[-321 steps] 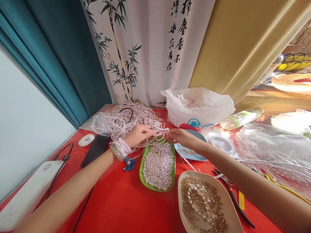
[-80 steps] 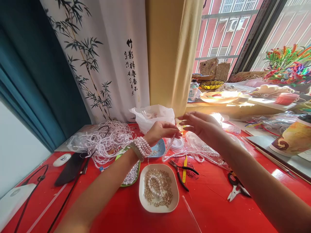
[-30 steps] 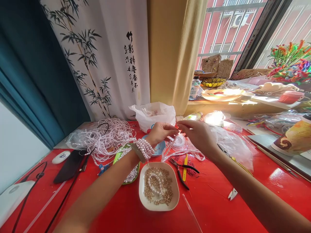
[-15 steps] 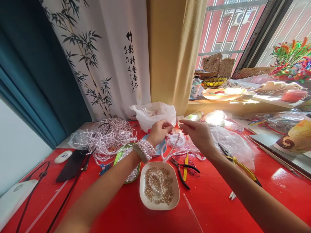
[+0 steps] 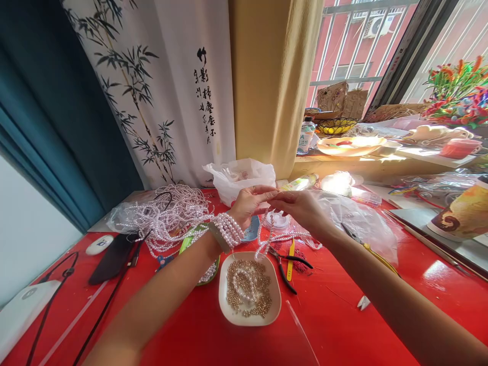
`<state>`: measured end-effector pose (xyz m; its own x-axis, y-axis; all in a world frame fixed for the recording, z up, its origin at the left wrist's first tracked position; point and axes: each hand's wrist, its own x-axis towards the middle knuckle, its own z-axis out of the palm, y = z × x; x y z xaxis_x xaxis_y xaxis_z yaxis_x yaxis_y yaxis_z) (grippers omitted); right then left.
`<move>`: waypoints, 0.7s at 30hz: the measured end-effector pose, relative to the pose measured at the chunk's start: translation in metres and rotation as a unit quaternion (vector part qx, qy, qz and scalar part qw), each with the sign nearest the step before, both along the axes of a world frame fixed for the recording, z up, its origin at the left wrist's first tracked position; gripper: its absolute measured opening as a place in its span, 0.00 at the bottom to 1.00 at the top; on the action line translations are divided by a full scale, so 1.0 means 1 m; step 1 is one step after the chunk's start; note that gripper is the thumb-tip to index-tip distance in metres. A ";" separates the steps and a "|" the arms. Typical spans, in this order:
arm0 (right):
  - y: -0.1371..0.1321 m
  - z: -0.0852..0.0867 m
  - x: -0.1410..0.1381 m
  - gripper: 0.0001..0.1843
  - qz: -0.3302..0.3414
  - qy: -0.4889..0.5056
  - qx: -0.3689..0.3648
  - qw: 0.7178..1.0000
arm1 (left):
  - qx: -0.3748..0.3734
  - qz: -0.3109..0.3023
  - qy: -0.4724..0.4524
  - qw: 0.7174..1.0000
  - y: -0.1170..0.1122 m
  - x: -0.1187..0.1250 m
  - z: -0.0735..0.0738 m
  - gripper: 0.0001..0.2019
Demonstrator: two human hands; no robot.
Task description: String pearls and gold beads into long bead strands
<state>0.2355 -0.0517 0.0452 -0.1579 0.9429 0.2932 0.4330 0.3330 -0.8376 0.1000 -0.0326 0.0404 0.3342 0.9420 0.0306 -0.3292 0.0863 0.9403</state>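
Note:
My left hand (image 5: pixel 249 202) and my right hand (image 5: pixel 297 206) meet fingertip to fingertip above the red table (image 5: pixel 335 315), both pinching a strand of white pearls (image 5: pixel 267 239) that hangs down in loops between them. Several pearl bracelets (image 5: pixel 227 230) are wound round my left wrist. Under the hands stands a white dish (image 5: pixel 229 310) of gold beads with a pearl loop lying in it. A green dish (image 5: pixel 186 244) of loose pearls sits partly hidden behind my left forearm.
A heap of pearl strands (image 5: pixel 168 216) lies at the left, a white plastic bag (image 5: pixel 240 178) behind the hands. Black pliers (image 5: pixel 284 272) and a yellow tool (image 5: pixel 290 251) lie right of the white dish. A clear bag (image 5: pixel 362 223), phone (image 5: pixel 110 251) and cables are around.
Over ten seconds the view swung right from the pearl heap. In the last second my hands drew together and lifted the strand slightly; its loops now hang lower over the white dish.

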 end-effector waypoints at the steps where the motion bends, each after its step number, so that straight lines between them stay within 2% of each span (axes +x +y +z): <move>1: 0.000 0.000 0.001 0.10 -0.001 -0.005 0.019 1.000 | 0.006 -0.001 0.001 1.000 0.000 -0.001 0.000 0.10; 4: -0.001 0.000 0.005 0.10 -0.014 -0.007 0.076 0.997 | 0.019 -0.046 0.012 0.999 -0.002 -0.003 -0.002 0.10; 6: -0.002 0.002 0.006 0.10 -0.030 -0.015 0.087 0.996 | 0.022 -0.085 0.026 0.996 -0.003 -0.004 -0.003 0.12; 10: -0.004 0.006 0.008 0.08 -0.042 -0.046 0.096 0.993 | 0.012 -0.110 0.022 0.994 -0.002 -0.006 -0.006 0.13; 16: -0.009 0.008 0.009 0.09 -0.037 -0.003 0.076 0.996 | -0.024 -0.153 -0.043 0.987 0.002 -0.007 -0.012 0.08; 21: -0.014 0.013 0.010 0.10 -0.073 0.000 0.071 0.995 | -0.063 -0.187 -0.025 0.980 -0.003 -0.007 -0.009 0.06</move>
